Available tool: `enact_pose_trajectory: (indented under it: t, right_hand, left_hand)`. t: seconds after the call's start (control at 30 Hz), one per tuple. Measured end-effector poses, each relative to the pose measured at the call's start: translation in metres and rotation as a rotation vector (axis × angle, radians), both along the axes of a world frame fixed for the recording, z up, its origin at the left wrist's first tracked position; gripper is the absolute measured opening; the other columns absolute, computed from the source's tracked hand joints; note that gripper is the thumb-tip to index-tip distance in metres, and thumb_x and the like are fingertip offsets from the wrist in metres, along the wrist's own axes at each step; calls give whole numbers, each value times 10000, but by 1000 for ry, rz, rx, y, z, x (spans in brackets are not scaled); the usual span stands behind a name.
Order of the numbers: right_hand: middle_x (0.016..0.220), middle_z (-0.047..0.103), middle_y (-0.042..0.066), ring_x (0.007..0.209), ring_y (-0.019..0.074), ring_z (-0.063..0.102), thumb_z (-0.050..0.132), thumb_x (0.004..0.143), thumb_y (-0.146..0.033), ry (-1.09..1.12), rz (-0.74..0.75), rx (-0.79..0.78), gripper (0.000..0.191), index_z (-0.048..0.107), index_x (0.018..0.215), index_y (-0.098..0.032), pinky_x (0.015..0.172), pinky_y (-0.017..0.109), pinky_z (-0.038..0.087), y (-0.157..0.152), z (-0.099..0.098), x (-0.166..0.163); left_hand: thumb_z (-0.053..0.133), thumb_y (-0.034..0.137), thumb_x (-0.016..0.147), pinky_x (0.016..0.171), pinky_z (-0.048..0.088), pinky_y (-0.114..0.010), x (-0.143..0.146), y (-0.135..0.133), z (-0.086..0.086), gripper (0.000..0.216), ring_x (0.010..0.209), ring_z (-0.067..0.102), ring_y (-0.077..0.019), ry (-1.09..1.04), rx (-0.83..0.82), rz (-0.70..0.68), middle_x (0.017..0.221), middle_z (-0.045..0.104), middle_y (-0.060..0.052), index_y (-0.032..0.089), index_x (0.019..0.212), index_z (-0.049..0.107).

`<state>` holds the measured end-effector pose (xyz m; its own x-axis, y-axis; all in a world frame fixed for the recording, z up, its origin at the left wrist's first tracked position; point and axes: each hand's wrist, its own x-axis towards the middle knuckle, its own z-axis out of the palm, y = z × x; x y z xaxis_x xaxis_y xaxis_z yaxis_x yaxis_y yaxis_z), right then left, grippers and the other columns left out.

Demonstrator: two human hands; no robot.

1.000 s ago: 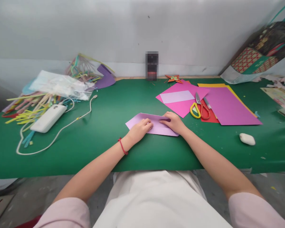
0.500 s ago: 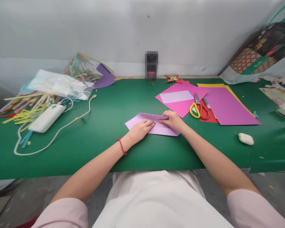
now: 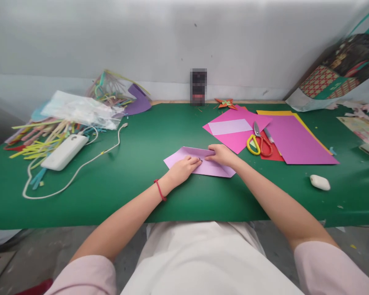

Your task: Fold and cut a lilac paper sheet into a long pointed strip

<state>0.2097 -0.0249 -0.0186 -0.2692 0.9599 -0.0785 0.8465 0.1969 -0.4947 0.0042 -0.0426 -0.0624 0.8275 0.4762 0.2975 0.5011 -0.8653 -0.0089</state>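
A light purple sheet of paper [image 3: 175, 158], partly folded, lies on the green table cover [image 3: 147, 139] in front of me. My left hand [image 3: 184, 168] rests on its middle with the fingers curled and pressing down. My right hand [image 3: 223, 155] lies on the sheet's right part, its fingertips pressed together along the folded upper edge. A red string sits on my left wrist.
To the right lie pink, magenta, yellow and red sheets [image 3: 295, 139], yellow-handled scissors [image 3: 258, 143], a pen and a white eraser [image 3: 320, 182]. At the left are a white power bank [image 3: 64, 151] with cable, paper strips and a plastic bag [image 3: 76, 108]. A paper pinwheel [image 3: 226, 103] sits at the back.
My right fingertips have slid a little to the left along the fold. My left hand stays on the sheet. The view has shifted slightly.
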Motion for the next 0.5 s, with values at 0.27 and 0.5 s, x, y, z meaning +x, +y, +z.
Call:
enact_pose_trajectory:
  t: [0.27,0.5]
  right_hand:
    - [647,483,-24,646,148,431,660,716,-203,63,12,125,330,351,601,-216,594,263,279,-4,-15,3]
    - [688,534,3,693,170,458,640,774,-200,22,70,241,252,427,640,-209,629,276,292,-7,-23,6]
  left_hand:
    - [583,243,864,966,454,-450,1,1,8,464,1164,530,-268,-196,77,188,1284,549,-149,164,1304,460]
    - [633,313,833,1065,356,-487,-4,20,13,410,1101,584,-249,-236,44,229,1165,643,-114,162,1203,539]
